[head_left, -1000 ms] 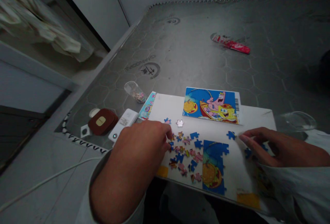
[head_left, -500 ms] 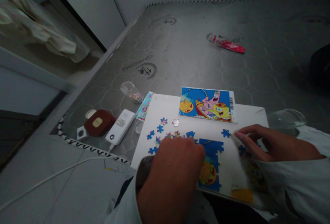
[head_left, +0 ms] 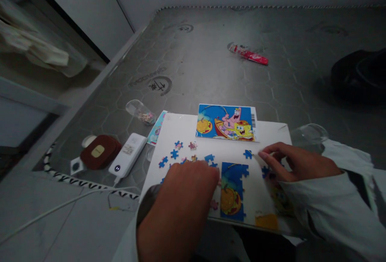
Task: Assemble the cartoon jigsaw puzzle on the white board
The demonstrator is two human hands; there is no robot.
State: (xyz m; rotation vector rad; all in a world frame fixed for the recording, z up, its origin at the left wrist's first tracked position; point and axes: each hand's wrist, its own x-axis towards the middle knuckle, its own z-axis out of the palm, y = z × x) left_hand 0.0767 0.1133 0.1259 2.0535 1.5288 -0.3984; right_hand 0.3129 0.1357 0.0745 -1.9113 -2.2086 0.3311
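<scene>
Several loose jigsaw pcs. [head_left: 163,162] are lying on the left of a white board [head_left: 271,132]; the part-built SpongeBob section [head_left: 231,194] — burger on blue — is sitting near side, between the hands, tabs showing on its right edge. L hand [head_left: 189,187] is covering part of the loose lot; its fingertips are hiding underneath, so can't tell if they're gripping. R hand [head_left: 297,163] is hovering just right of a single blue pc. [head_left: 247,154], thumb & index tips close together; can't tell if they're pinching anything. Step in hand: prob. picking the next pc. Next move is likely calling for checking colour vs. the ref. card [head_left: 226,122] on the far side — then aligning tabs w/ that right edge.
</scene>
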